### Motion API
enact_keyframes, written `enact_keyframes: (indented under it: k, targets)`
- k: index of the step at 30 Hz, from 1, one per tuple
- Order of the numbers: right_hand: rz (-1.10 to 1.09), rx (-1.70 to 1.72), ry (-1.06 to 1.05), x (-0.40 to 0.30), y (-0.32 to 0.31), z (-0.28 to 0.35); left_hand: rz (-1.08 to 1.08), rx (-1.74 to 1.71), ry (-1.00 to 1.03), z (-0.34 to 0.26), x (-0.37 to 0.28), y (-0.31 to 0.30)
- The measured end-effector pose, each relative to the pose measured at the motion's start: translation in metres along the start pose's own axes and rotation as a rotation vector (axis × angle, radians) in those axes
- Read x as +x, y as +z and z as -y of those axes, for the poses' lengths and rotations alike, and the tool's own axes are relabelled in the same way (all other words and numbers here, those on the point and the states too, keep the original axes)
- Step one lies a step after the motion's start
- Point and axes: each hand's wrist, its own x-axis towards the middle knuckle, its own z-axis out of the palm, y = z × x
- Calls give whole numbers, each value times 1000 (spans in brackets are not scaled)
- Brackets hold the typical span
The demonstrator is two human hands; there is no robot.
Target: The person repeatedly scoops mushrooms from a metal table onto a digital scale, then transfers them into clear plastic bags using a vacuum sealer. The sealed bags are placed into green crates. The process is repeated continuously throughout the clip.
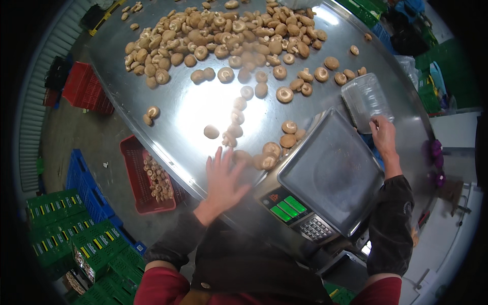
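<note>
My left hand (224, 183) is spread with nothing in it, over the near edge of the steel table (171, 114). Its fingertips are close to a few loose shiitake mushrooms (241, 156). At the right, the fingers of my right hand (385, 139) are bent around the near corner of a clear plastic tray (366, 99), which may be a nested stack. Between my arms stands a digital scale (331, 171) with a bare metal pan and lit green displays. Several mushrooms (288, 140) lie against its left side.
A large heap of mushrooms (228, 34) covers the table's far part. On the floor at left are a red crate (129, 171) holding mushrooms, another red crate (85, 87), a blue pallet (82, 179) and stacked green crates (57, 225). Purple bundles (437, 154) hang near the right edge.
</note>
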Motion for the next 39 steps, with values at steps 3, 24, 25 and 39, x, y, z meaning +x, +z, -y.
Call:
enact_keyframes:
  k: [3,24,25,39]
  targets:
    - [-32,12,26,-2,0,8,151,73,19,0,-17,18]
    - [-170,146,309,4,-4,4,-360,-180,-37,30,1,3]
    - [-233,121,281,6,-7,-2,-357,-213,-60,28,-8,-3]
    - [577,746,-572,-92,67,313,-38,-1988,-1042,25,-51,-69]
